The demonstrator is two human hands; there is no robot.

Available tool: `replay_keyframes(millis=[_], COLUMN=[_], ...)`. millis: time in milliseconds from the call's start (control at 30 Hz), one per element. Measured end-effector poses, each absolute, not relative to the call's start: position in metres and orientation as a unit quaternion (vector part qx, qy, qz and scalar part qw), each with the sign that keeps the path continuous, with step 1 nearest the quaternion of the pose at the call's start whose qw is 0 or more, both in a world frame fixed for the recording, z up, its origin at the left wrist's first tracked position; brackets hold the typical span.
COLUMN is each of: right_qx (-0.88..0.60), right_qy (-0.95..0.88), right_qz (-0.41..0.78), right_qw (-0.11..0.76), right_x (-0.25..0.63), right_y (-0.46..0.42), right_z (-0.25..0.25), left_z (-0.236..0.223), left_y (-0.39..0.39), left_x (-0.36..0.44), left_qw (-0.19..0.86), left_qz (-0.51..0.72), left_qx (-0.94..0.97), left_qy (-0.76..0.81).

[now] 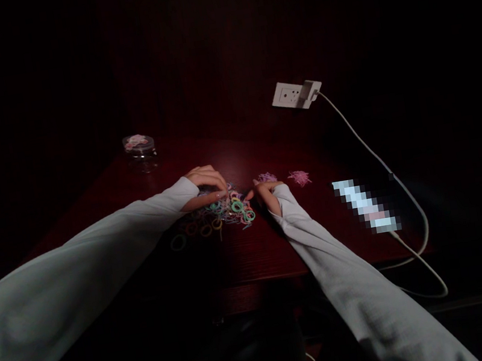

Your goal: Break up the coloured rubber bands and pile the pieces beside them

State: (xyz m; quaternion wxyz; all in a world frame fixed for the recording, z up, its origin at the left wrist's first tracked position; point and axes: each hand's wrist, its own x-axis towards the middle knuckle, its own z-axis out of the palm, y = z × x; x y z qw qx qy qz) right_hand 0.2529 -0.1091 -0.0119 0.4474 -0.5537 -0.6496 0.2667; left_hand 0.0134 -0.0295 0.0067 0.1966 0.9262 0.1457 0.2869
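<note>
Multicoloured elastic hair ties (236, 206), heaped on dark-red table (239, 260); flanked by curled left hand (208, 182) and right hand (267, 193) (whether anything is gripped by either cannot be told). Purple pile (267, 177) and pink pile (299, 178) are placed near the latter; lidded clear jar (140, 150) is set farther left.

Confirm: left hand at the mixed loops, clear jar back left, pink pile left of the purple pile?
Not quite: the pink pile is right of the purple pile, as the head view shows. The left hand is at the mixed loops and the clear jar is back left, as stated.
</note>
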Motion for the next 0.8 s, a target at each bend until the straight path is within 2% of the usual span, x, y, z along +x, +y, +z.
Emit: replay_keyframes(millis=[200, 467, 667, 800], right_qx=[-0.498, -0.516, -0.502, -0.482], right_qy=[-0.733, -0.712, -0.772, -0.809], right_qz=[0.233, 0.226, 0.117, 0.083], right_qw=[0.401, 0.418, 0.373, 0.326], right_x=[0.2497, 0.2522, 0.2473, 0.2429], right_y=[-0.1103, -0.1111, -0.1041, -0.1084], right_z=[-0.0106, -0.0123, -0.0191, -0.0147], left_z=[0.0036, 0.0014, 0.0032, 0.0023], left_y=[-0.0275, -0.0238, -0.0276, -0.0294], left_x=[0.0114, 0.0142, 0.0150, 0.0166], left_qw=[0.150, 0.159, 0.087, 0.074], left_qz=[0.278, 0.348, 0.338, 0.346], left_qx=[0.941, 0.910, 0.907, 0.896], left_qy=[0.117, 0.157, 0.235, 0.270])
